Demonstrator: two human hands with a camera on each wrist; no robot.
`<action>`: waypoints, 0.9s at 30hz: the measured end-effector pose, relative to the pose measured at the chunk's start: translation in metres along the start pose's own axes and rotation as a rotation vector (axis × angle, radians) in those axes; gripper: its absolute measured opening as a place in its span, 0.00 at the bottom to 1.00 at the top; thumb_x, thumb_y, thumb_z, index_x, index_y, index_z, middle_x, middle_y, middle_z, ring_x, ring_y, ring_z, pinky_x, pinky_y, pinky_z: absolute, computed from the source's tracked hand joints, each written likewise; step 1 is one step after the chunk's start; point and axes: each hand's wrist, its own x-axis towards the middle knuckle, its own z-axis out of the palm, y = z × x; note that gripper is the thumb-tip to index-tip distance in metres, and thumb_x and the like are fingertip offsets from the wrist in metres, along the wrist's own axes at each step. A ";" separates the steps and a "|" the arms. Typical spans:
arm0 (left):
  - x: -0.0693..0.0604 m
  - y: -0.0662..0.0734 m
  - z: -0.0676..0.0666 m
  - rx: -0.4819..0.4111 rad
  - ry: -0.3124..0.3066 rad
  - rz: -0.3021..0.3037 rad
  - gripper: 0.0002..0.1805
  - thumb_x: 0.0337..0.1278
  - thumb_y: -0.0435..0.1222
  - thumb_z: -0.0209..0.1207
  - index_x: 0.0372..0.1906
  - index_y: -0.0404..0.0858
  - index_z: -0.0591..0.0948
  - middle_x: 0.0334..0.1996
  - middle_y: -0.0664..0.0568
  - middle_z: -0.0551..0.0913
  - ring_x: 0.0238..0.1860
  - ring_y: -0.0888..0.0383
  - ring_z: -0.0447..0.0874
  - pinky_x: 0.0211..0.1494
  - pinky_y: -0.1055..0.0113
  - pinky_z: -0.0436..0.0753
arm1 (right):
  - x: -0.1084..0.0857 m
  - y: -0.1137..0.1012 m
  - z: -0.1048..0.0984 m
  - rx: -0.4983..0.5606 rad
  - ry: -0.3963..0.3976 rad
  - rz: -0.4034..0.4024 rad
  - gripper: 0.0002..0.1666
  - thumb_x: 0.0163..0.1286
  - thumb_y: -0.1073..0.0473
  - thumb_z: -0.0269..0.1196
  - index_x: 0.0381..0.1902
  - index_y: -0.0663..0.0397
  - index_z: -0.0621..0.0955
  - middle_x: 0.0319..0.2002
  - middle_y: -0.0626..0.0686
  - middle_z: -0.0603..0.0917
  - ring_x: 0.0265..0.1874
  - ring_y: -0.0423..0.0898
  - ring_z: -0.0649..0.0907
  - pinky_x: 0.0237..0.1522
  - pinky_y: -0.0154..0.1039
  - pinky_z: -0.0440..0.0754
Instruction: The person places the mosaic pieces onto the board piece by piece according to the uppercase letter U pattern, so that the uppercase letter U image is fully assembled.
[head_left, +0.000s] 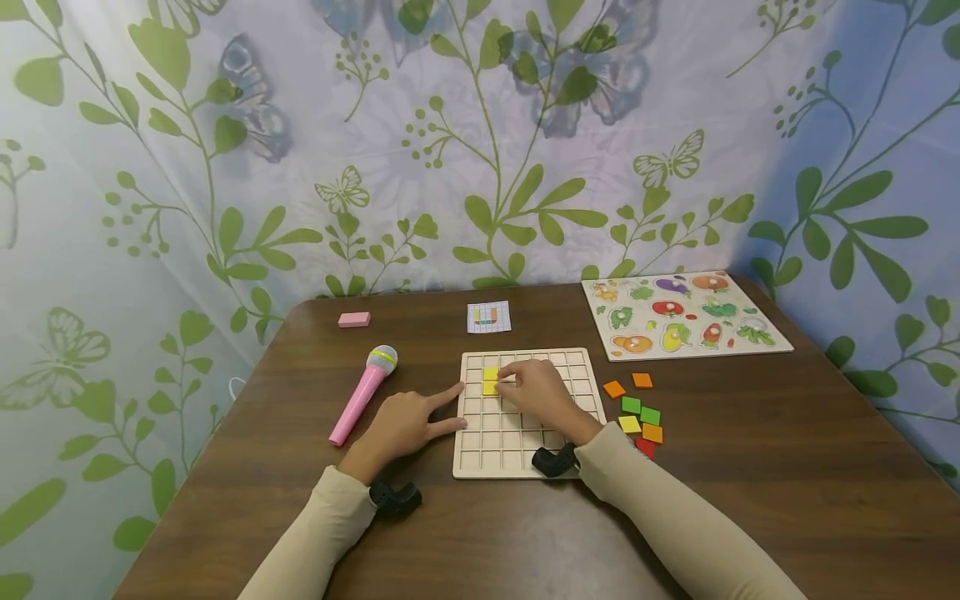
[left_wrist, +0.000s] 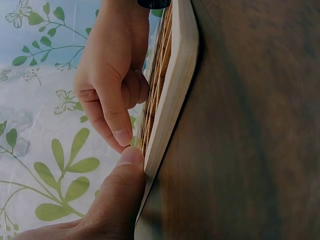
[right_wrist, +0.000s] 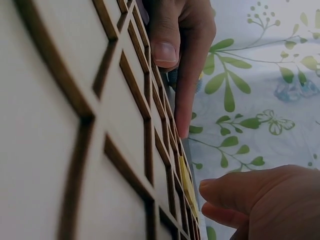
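A light wooden grid board (head_left: 469, 460) lies on the table, with two yellow tiles (head_left: 490, 374) one above the other in its upper left cells. My right hand (head_left: 538, 390) is over the board, thumb and forefinger at the right side of the lower yellow tile (head_left: 489, 388); whether they touch it cannot be told. In the right wrist view no piece shows between those fingertips. With forefinger and thumb spread, my left hand (head_left: 405, 421) touches the board's left edge. Loose orange, green (head_left: 631, 405), yellow and red tiles lie right of the board.
A pink microphone (head_left: 360, 400) lies left of my left hand, and a pink block (head_left: 354, 319) behind it. At the back are a small pattern card (head_left: 489, 317) and a vegetable puzzle board (head_left: 690, 317). A patterned cloth hangs behind the table.
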 end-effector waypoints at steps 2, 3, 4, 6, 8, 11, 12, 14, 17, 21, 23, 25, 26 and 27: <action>-0.001 0.000 0.000 -0.001 0.001 -0.001 0.38 0.66 0.66 0.54 0.76 0.56 0.70 0.10 0.59 0.64 0.15 0.61 0.60 0.24 0.64 0.70 | 0.000 -0.001 -0.001 0.015 -0.009 0.013 0.13 0.68 0.57 0.68 0.47 0.56 0.90 0.09 0.43 0.69 0.10 0.38 0.62 0.18 0.35 0.62; -0.001 -0.001 0.001 -0.003 0.000 -0.002 0.38 0.66 0.66 0.54 0.76 0.56 0.69 0.10 0.59 0.64 0.15 0.61 0.60 0.24 0.64 0.70 | 0.000 -0.001 -0.001 0.026 -0.015 0.019 0.13 0.69 0.57 0.68 0.47 0.56 0.90 0.09 0.43 0.69 0.09 0.38 0.62 0.17 0.35 0.62; -0.001 -0.001 0.001 -0.005 -0.001 -0.003 0.38 0.66 0.66 0.54 0.77 0.56 0.69 0.10 0.59 0.64 0.15 0.61 0.60 0.24 0.64 0.70 | 0.000 -0.001 -0.002 0.032 -0.019 0.022 0.13 0.69 0.57 0.68 0.47 0.56 0.90 0.09 0.44 0.69 0.09 0.38 0.62 0.17 0.35 0.62; -0.002 -0.001 0.001 -0.008 0.000 -0.005 0.38 0.66 0.66 0.54 0.76 0.57 0.69 0.10 0.59 0.64 0.15 0.61 0.61 0.24 0.63 0.70 | 0.001 0.000 -0.002 0.037 -0.023 0.023 0.13 0.70 0.56 0.68 0.48 0.55 0.90 0.09 0.44 0.69 0.09 0.39 0.63 0.17 0.35 0.62; -0.003 -0.001 0.000 -0.009 -0.001 -0.008 0.38 0.66 0.66 0.54 0.76 0.57 0.70 0.10 0.59 0.64 0.15 0.60 0.63 0.25 0.63 0.71 | 0.002 0.002 -0.002 0.041 -0.024 0.019 0.13 0.70 0.55 0.68 0.48 0.55 0.90 0.10 0.44 0.70 0.09 0.39 0.64 0.17 0.35 0.62; -0.003 -0.001 -0.001 -0.010 0.000 -0.011 0.38 0.66 0.66 0.54 0.76 0.57 0.70 0.10 0.59 0.64 0.15 0.61 0.63 0.25 0.63 0.71 | 0.003 0.003 -0.005 0.030 -0.021 0.006 0.14 0.70 0.55 0.68 0.49 0.54 0.90 0.11 0.44 0.72 0.10 0.39 0.65 0.17 0.36 0.64; -0.003 -0.001 -0.001 -0.007 -0.001 -0.012 0.38 0.66 0.66 0.54 0.76 0.57 0.70 0.10 0.59 0.64 0.15 0.61 0.62 0.24 0.63 0.71 | 0.004 0.002 -0.006 0.028 -0.021 0.004 0.14 0.70 0.54 0.68 0.49 0.54 0.90 0.12 0.44 0.72 0.10 0.39 0.65 0.17 0.36 0.64; -0.002 -0.002 -0.001 -0.001 0.002 -0.011 0.38 0.66 0.66 0.54 0.76 0.57 0.70 0.10 0.59 0.64 0.15 0.61 0.61 0.24 0.64 0.70 | 0.004 0.000 -0.011 0.014 -0.013 -0.004 0.14 0.71 0.53 0.68 0.50 0.52 0.89 0.13 0.44 0.72 0.11 0.40 0.65 0.18 0.36 0.64; -0.001 -0.001 -0.001 -0.007 0.006 -0.008 0.38 0.66 0.66 0.54 0.76 0.57 0.70 0.10 0.59 0.64 0.15 0.61 0.61 0.24 0.63 0.71 | 0.004 -0.003 -0.023 0.009 0.007 -0.023 0.14 0.71 0.53 0.69 0.50 0.52 0.89 0.13 0.46 0.71 0.11 0.41 0.64 0.19 0.38 0.64; 0.000 0.000 -0.002 -0.029 -0.005 -0.005 0.38 0.66 0.66 0.54 0.76 0.57 0.69 0.10 0.59 0.65 0.16 0.61 0.66 0.26 0.62 0.74 | 0.003 -0.007 -0.042 0.032 0.034 -0.056 0.14 0.70 0.54 0.69 0.50 0.52 0.89 0.13 0.46 0.70 0.10 0.42 0.65 0.19 0.39 0.66; 0.000 0.000 -0.002 -0.032 -0.013 -0.008 0.38 0.66 0.67 0.53 0.77 0.57 0.69 0.11 0.60 0.65 0.17 0.61 0.67 0.27 0.62 0.74 | 0.001 -0.008 -0.051 0.044 0.053 -0.078 0.13 0.70 0.54 0.70 0.49 0.51 0.90 0.13 0.45 0.69 0.11 0.42 0.65 0.21 0.40 0.67; 0.000 0.000 -0.001 -0.028 -0.017 -0.012 0.38 0.66 0.67 0.53 0.77 0.57 0.69 0.11 0.60 0.65 0.17 0.61 0.67 0.27 0.62 0.74 | -0.001 -0.009 -0.060 0.062 0.067 -0.097 0.12 0.70 0.54 0.70 0.48 0.50 0.90 0.12 0.45 0.67 0.11 0.43 0.64 0.22 0.40 0.67; 0.000 0.000 -0.001 -0.026 -0.017 -0.012 0.38 0.66 0.67 0.53 0.77 0.57 0.69 0.11 0.60 0.65 0.17 0.61 0.67 0.27 0.62 0.74 | -0.002 -0.009 -0.065 0.068 0.072 -0.105 0.12 0.70 0.53 0.70 0.48 0.49 0.90 0.12 0.45 0.67 0.11 0.43 0.64 0.23 0.41 0.68; 0.000 0.000 0.000 -0.024 -0.016 -0.012 0.38 0.66 0.67 0.53 0.77 0.57 0.69 0.11 0.60 0.65 0.16 0.61 0.66 0.27 0.63 0.73 | -0.003 -0.010 -0.069 0.073 0.075 -0.109 0.11 0.70 0.53 0.70 0.48 0.48 0.90 0.12 0.45 0.66 0.11 0.43 0.63 0.24 0.41 0.68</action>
